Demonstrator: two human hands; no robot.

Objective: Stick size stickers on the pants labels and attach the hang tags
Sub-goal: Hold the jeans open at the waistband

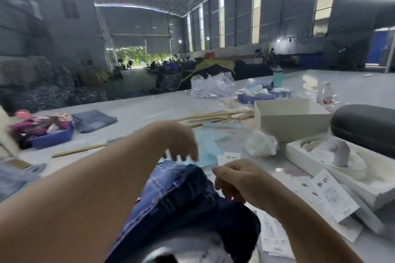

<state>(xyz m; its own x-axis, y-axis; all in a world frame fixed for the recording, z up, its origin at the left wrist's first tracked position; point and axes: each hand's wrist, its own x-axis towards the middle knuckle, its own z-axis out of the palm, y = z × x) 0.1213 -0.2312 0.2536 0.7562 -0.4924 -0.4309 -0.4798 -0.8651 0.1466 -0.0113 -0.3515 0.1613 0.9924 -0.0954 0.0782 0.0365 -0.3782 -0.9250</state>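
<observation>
Dark blue denim pants [183, 200] lie bunched on the white table [136, 109] right in front of me. My left hand [179, 139] hangs above their far edge, fingers loose and pointing down, holding nothing, and is blurred. My right hand [233, 179] is at the right edge of the pants with its fingers curled; it pinches a small white tag [227, 158] that sticks up behind the fingertips. Light blue sheets [206, 147] lie on the table just beyond both hands.
A white open box [292, 117], a foam tray [342, 168] with a grey device, a dark case [365, 126] and loose paper slips [333, 196] crowd the right. A blue bin [51, 136], folded jeans [94, 119] and wooden sticks [79, 150] lie to the left. Bottles and plastic bags stand farther back.
</observation>
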